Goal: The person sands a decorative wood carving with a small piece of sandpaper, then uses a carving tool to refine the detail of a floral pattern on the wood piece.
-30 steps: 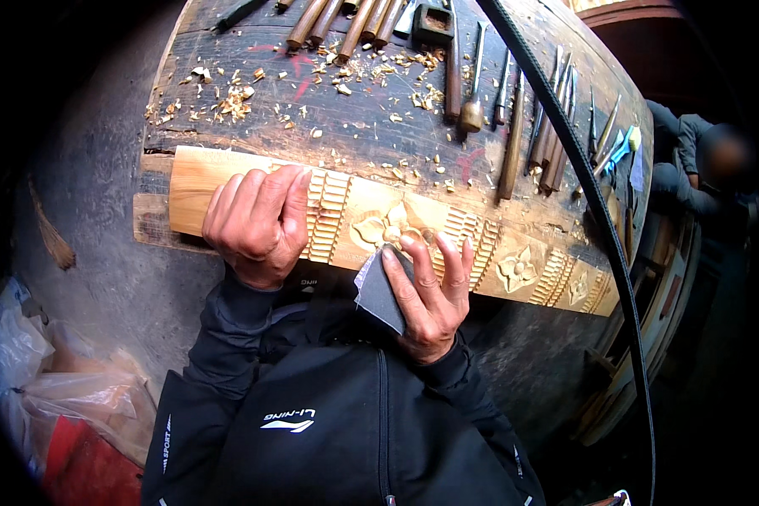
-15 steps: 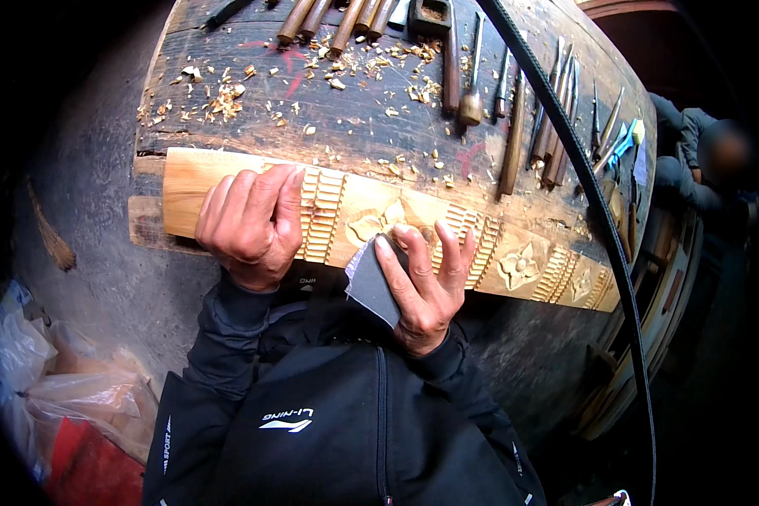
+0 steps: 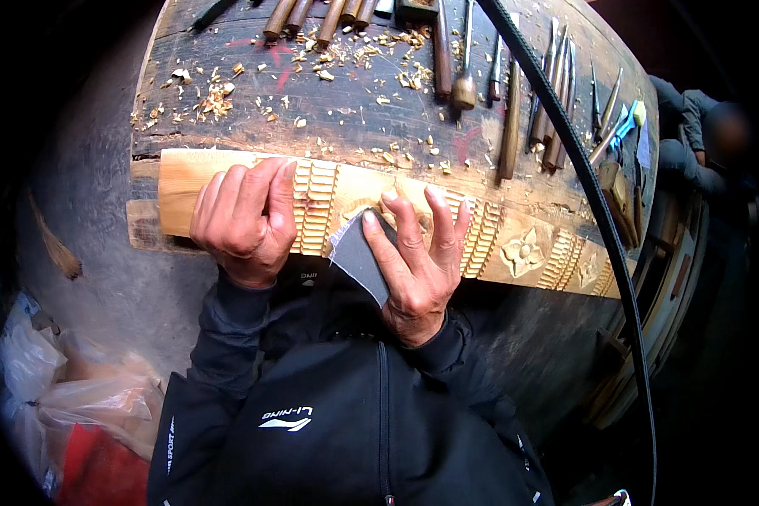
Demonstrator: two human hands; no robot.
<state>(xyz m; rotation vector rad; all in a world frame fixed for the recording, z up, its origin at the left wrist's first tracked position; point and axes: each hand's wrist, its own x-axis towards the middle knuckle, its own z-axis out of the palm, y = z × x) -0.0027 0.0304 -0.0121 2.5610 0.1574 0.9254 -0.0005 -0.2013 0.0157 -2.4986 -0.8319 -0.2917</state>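
A long pale wooden board lies along the workbench's near edge, carved with ridged bands and four-petalled flowers. My left hand grips its plain left part with curled fingers. My right hand holds a folded dark grey sheet of sandpaper under its index finger, pressed against a carved flower left of the board's middle. Its other fingers are raised apart over the carving, partly hiding it.
Chisels and gouges line the back and right of the workbench, with scattered wood shavings. A black cable crosses at the right. Another person crouches beyond. A straw broom and plastic bags are on the left.
My right hand and the sandpaper have moved steadily up and left across the carved flower. My left hand still grips the board, sitting slightly further left in the picture.
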